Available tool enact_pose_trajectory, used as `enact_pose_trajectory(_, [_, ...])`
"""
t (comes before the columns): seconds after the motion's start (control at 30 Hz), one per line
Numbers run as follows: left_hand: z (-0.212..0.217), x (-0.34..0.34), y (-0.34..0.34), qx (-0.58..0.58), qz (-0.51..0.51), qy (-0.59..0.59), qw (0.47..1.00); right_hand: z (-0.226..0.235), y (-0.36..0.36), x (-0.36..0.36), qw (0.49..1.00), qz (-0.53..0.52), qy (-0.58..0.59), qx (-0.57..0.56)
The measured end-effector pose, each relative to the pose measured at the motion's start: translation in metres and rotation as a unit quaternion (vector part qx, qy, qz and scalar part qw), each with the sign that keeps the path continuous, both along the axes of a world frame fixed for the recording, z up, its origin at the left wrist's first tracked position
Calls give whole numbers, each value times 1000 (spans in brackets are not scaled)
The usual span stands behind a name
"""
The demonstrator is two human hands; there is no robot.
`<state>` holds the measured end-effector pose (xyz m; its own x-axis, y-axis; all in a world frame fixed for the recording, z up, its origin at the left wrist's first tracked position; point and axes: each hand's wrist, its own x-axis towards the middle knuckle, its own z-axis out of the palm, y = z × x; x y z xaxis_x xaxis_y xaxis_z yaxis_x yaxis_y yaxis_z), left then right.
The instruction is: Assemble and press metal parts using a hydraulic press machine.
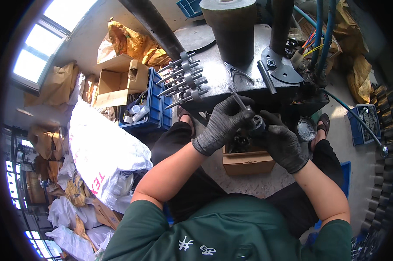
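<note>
Gloved left hand (224,123) grips a thin metal rod (239,99); right hand (282,141) clasps a small round metal part (258,123) above an open cardboard box (247,163) of dark parts. Blue crate (155,108) holds white rolls.

Bright daylight from the window (40,48), blown-out glare there, fisheye bending and dark rim.

open floor right of the cardboard box (247,164); ahead, the metal bench (248,82) and spiked shafts (185,80) block passage.
</note>
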<state>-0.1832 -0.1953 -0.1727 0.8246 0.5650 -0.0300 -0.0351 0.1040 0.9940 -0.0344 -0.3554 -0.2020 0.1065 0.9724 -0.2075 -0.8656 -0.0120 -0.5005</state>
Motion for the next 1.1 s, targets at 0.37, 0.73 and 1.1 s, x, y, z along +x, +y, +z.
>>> enact_pose_trajectory(0.37, [12, 13, -5, -4, 3, -32, 999, 4, -5, 6, 996, -54, -75, 7])
enact_pose_trajectory(0.73, [11, 20, -7, 73, 16, -49, 996, -34, -5, 19, 971, 35, -86, -219])
enact_pose_trajectory(1.1, [38, 2, 69, 119, 182, -151, 964, -6, -10, 5, 958, 32, -209, -194])
